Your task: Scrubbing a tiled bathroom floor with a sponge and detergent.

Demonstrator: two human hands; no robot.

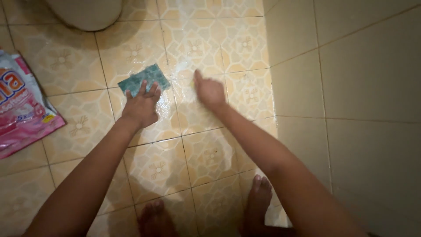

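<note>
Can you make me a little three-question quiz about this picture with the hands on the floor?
1. True or false: the left hand presses on a green scrubbing pad.
2. What lies at the left edge of the tiled floor? A) pink packet B) blue bucket C) red brush
3. Which hand rests bare on the wet tiles near the wall?

Key: 1 true; 2 A; 3 the right hand.

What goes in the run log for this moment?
left hand: flat on green scrub pad | right hand: on wet floor tiles | pink pouch: far left
</note>
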